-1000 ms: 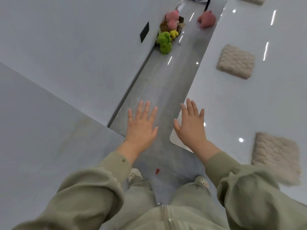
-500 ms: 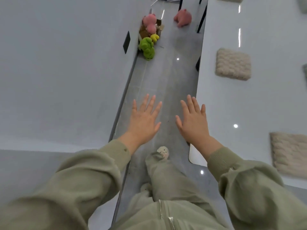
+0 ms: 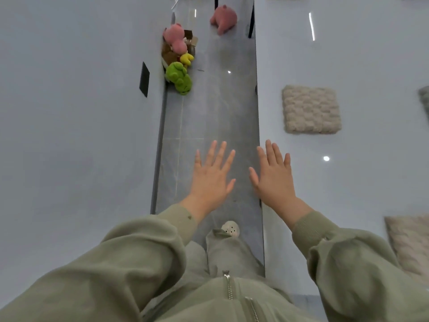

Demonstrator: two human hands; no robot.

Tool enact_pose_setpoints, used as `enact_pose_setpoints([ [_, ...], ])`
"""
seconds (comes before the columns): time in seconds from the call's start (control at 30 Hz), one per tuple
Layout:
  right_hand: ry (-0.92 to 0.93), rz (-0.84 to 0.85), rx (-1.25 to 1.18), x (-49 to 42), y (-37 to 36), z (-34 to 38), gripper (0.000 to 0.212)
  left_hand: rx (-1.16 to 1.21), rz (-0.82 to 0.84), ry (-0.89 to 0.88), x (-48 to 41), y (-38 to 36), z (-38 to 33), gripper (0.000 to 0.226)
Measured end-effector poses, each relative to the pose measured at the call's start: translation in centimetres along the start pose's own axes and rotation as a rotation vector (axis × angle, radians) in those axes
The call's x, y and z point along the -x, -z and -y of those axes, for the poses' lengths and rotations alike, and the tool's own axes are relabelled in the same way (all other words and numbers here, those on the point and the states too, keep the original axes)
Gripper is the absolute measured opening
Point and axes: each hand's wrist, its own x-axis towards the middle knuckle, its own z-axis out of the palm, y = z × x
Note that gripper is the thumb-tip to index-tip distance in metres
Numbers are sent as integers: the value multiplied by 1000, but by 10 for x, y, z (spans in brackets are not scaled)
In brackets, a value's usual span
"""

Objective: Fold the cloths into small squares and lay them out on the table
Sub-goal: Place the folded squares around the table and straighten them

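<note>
A beige knitted cloth [image 3: 311, 109] lies folded into a small square on the white table [image 3: 348, 54] to my right. A second folded beige cloth [image 3: 411, 245] lies nearer me at the right edge, partly cut off. A grey cloth edge [image 3: 424, 101] shows at the far right. My left hand [image 3: 212, 177] and my right hand [image 3: 274, 177] are held out flat in the air over the grey floor aisle, fingers spread, holding nothing. Both hands are apart from the cloths.
A grey floor aisle [image 3: 209, 112] runs between a white wall [image 3: 69, 112] on the left and the table. Plush toys lie on the floor ahead: a green one [image 3: 178, 77], pink ones [image 3: 176, 38] by a brown box, another pink [image 3: 224, 18]. My shoe [image 3: 230, 228] steps forward.
My view has swung so the aisle runs straight ahead, and I have stepped forward along it. Both hands stay spread and empty. The folded cloths have slid toward the right of the view.
</note>
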Motion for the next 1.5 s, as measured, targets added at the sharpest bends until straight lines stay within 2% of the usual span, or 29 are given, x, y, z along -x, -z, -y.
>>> enact_pose_setpoints([
  [0.27,-116,-90,-129,-34,9,-29,70,40,33,-100,-71,6,1,71],
  [0.47,-242,-223,-257,-70,23,-56,62,585,-61,-150,-135,8,-14,66],
  [0.6,-361,-393,-443,-100,32,-82,55,1001,-30,-135,-173,10,-32,63],
  [0.73,-633,-527,-659,-127,44,-110,50,1158,-12,-35,-204,10,-56,62],
  [0.83,-760,-553,-795,-144,51,-134,44,1078,-70,-70,-222,8,-67,62],
  [0.93,-740,-490,-842,-153,53,-151,39,1047,-108,-206,-231,6,-77,61],
  [1.07,-671,-451,-879,-157,53,-160,39,1261,-55,16,-239,11,-98,64],
  [1.2,-623,-429,-898,-159,53,-160,39,1408,-98,146,-246,21,-118,65],
  [1.5,-537,-373,-909,-158,54,-154,39,1396,-161,185,-237,11,-128,62],
])
